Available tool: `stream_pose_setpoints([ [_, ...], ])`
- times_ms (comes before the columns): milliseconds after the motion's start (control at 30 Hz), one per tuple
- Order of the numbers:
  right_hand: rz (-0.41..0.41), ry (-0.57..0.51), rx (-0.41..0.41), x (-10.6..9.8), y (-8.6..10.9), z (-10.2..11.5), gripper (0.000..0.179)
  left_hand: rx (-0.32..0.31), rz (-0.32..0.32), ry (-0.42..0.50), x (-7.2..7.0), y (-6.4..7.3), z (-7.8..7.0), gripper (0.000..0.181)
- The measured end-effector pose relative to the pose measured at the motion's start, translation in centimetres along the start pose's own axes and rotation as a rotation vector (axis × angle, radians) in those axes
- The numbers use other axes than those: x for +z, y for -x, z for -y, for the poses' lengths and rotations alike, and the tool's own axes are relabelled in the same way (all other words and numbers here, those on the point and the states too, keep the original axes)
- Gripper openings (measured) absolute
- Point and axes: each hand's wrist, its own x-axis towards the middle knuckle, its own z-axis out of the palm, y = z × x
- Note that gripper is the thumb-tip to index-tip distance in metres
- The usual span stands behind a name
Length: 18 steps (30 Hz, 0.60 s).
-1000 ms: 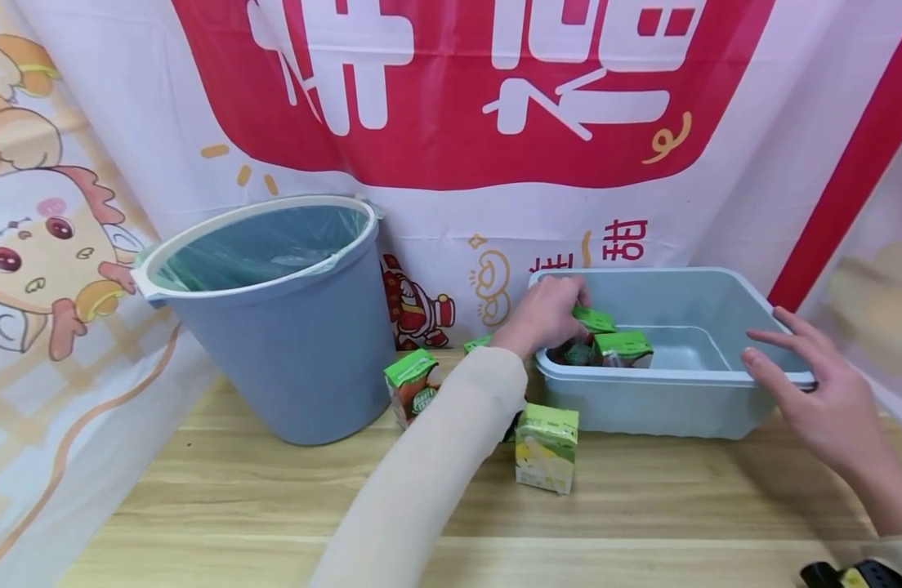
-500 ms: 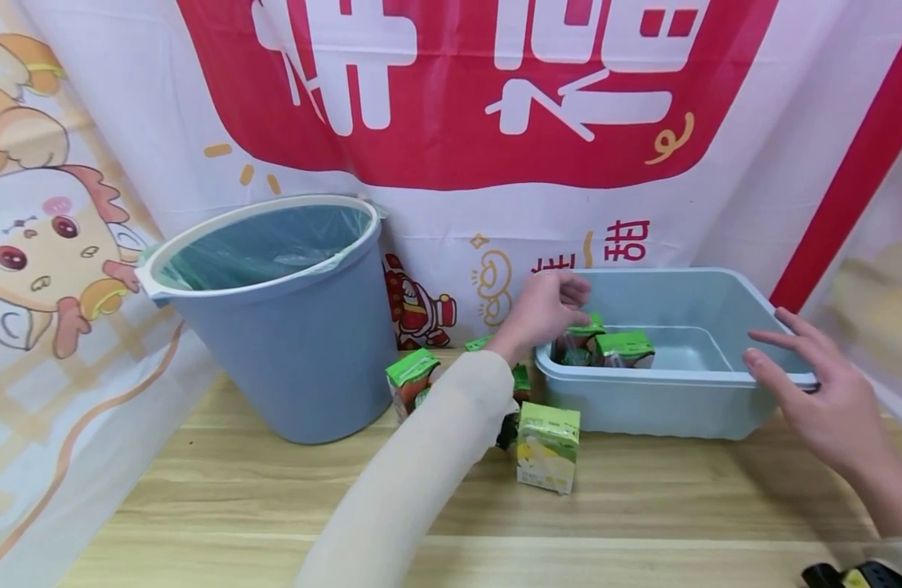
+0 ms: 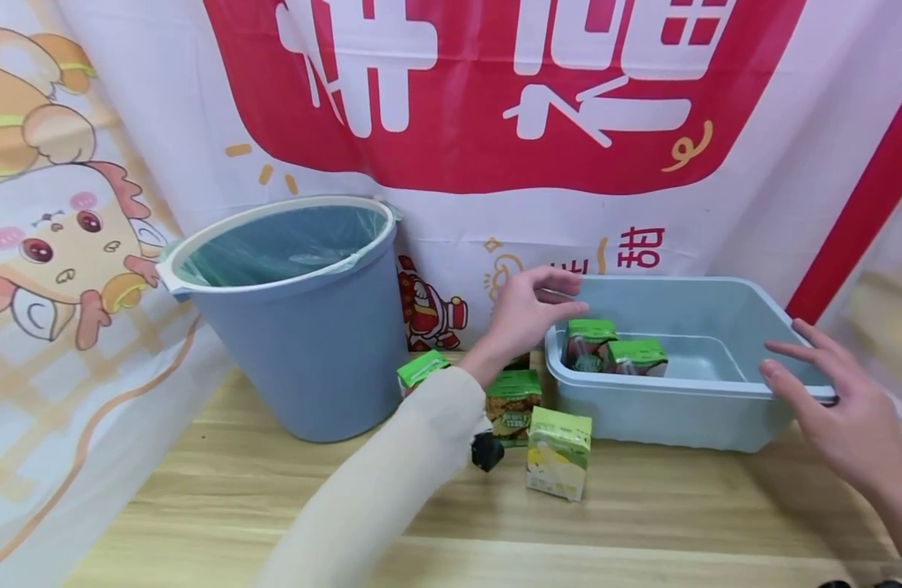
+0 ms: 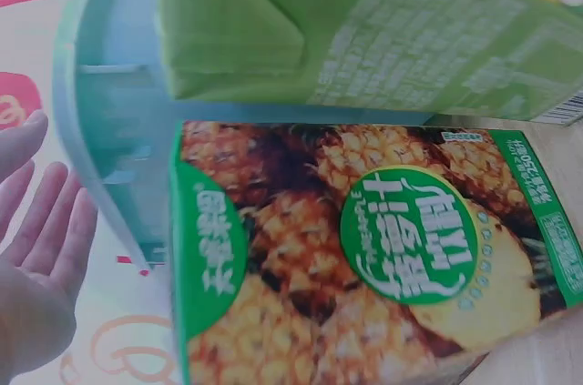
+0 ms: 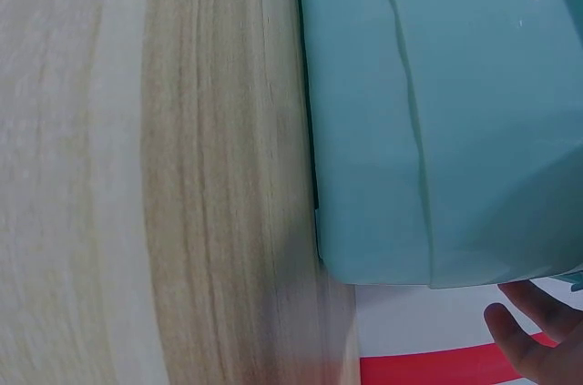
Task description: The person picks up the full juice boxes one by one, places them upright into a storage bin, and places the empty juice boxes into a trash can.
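My left hand [image 3: 523, 314], fingers loose and holding nothing, is above the left rim of a light blue plastic tub [image 3: 664, 416]. Two green-topped juice boxes stand inside at the tub's left end: one juice box [image 3: 591, 343] in the corner, the other juice box [image 3: 638, 357] beside it. My right hand [image 3: 848, 400] rests on the tub's right rim with fingers extended. Below my left hand stands a pineapple juice box [image 3: 514, 404], large in the left wrist view [image 4: 364, 248]. A pale green juice box [image 3: 560, 453] stands in front of it.
A blue-grey bin [image 3: 311, 351] with a clear liner stands at the left. Another green-topped carton [image 3: 421, 366] beside it is partly hidden by my left sleeve [image 3: 392, 482]. Behind the wooden table [image 3: 642, 523] hangs a printed cloth [image 3: 466, 180].
My left hand has let go of the juice box in the tub's left corner and drawn back leftward over the rim. The right hand stays at the tub's right rim.
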Motion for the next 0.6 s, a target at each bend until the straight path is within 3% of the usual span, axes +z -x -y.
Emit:
stream_pose_setpoints([
  [200,-0.001,-0.003,0.006,-0.1,0.0,-0.2,0.050,0.008,-0.051,0.013,-1.4,1.6,-0.5,0.032],
  [600,0.011,0.012,0.010,0.0,0.0,0.1,0.052,0.016,-0.085,0.079,-3.4,5.5,-0.3,0.029],
])
